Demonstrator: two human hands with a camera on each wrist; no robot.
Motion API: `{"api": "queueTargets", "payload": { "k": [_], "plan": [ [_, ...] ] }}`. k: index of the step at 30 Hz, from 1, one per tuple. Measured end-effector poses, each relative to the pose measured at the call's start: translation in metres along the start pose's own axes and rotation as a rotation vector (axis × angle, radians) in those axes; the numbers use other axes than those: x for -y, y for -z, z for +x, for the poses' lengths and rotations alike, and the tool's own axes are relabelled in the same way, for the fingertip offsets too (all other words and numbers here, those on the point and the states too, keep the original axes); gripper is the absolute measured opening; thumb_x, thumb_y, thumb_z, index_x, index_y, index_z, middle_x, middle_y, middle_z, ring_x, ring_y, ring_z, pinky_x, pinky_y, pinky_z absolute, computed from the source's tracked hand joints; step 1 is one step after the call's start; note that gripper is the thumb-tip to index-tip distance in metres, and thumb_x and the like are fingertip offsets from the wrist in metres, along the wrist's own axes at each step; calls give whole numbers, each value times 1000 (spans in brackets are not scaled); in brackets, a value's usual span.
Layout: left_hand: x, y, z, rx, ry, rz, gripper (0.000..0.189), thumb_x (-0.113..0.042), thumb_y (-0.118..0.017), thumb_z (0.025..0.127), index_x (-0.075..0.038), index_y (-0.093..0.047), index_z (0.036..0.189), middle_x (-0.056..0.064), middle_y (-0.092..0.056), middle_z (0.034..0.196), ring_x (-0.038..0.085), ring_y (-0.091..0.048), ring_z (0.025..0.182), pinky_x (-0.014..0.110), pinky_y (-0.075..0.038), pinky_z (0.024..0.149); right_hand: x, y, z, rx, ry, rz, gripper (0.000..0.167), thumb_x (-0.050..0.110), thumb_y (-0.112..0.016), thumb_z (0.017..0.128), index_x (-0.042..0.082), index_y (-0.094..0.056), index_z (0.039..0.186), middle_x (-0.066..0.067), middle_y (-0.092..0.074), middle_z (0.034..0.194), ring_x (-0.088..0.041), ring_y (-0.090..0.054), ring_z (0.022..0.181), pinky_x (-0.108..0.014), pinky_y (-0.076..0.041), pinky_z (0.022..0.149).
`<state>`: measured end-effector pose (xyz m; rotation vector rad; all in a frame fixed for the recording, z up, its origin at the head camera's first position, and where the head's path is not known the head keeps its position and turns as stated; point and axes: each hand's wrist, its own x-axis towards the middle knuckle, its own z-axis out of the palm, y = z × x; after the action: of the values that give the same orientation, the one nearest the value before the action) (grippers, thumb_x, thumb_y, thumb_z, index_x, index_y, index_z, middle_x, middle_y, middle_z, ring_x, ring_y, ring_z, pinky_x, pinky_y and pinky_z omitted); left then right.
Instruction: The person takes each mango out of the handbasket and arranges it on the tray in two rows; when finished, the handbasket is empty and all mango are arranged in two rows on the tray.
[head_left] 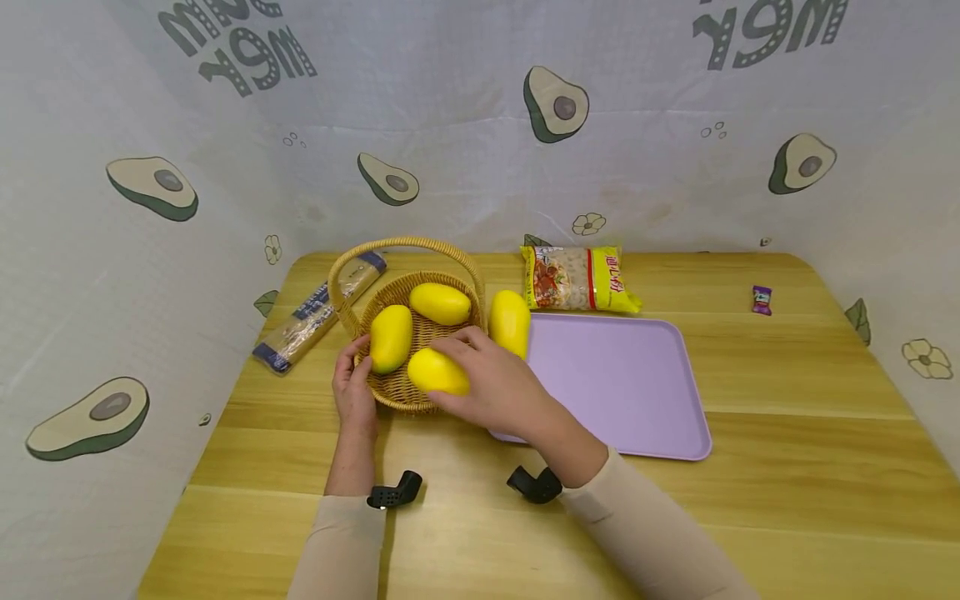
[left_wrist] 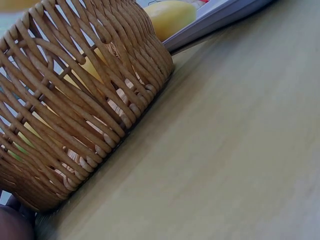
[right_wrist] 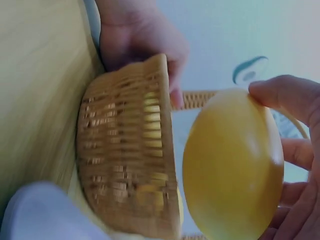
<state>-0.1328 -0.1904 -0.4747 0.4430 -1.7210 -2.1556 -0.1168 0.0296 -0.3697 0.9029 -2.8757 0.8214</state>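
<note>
My right hand (head_left: 491,379) grips a yellow mango (head_left: 437,372) over the front of a wicker basket (head_left: 402,406). Seen from the right wrist, that mango (right_wrist: 232,165) is just above the basket's rim, with the thumb on one side and the fingers behind. At the basket's left side, my left hand (head_left: 355,392) holds the rim, fingers over its edge. Two more mangoes lie inside the basket, one on the left (head_left: 391,339) and one at the back (head_left: 440,304). Another mango (head_left: 510,323) rests at the left edge of a lilac tray (head_left: 622,387).
Behind the tray lies a yellow food packet (head_left: 573,279). A long clear packet with blue ends (head_left: 303,325) sits left of the basket, partly behind its arched handle (head_left: 408,242). A small purple wrapped sweet (head_left: 762,300) is at the far right of the wooden table (head_left: 810,500).
</note>
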Motion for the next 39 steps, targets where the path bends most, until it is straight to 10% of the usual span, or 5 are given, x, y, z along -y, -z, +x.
{"api": "queueTargets", "payload": {
  "k": [6, 15, 39],
  "plan": [
    [-1, 0, 1, -13, -1, 5, 33, -5, -45, 102, -14, -67, 125, 2, -52, 143, 22, -30, 152, 41, -19, 126, -19, 14, -24, 24, -47, 61, 63, 42, -77, 88, 20, -58, 144, -2, -62, 141, -23, -59, 131, -47, -50, 107],
    [-2, 1, 1, 3, -1, 12, 33, -4, -44, 103, -12, -65, 127, -3, -53, 139, 19, -28, 153, 40, -19, 127, -52, 39, -37, -45, -187, 227, 77, 41, -85, 81, 18, -52, 147, -7, -57, 137, -26, -63, 104, -43, -57, 86],
    [2, 0, 0, -8, -15, -7, 33, -3, -44, 102, -9, -66, 126, -5, -57, 132, 21, -30, 151, 41, -19, 126, -141, 69, -51, -253, -599, 241, 76, 62, -54, 97, 28, -31, 161, -27, -49, 147, -44, -58, 114, -57, -55, 89]
  ]
}}
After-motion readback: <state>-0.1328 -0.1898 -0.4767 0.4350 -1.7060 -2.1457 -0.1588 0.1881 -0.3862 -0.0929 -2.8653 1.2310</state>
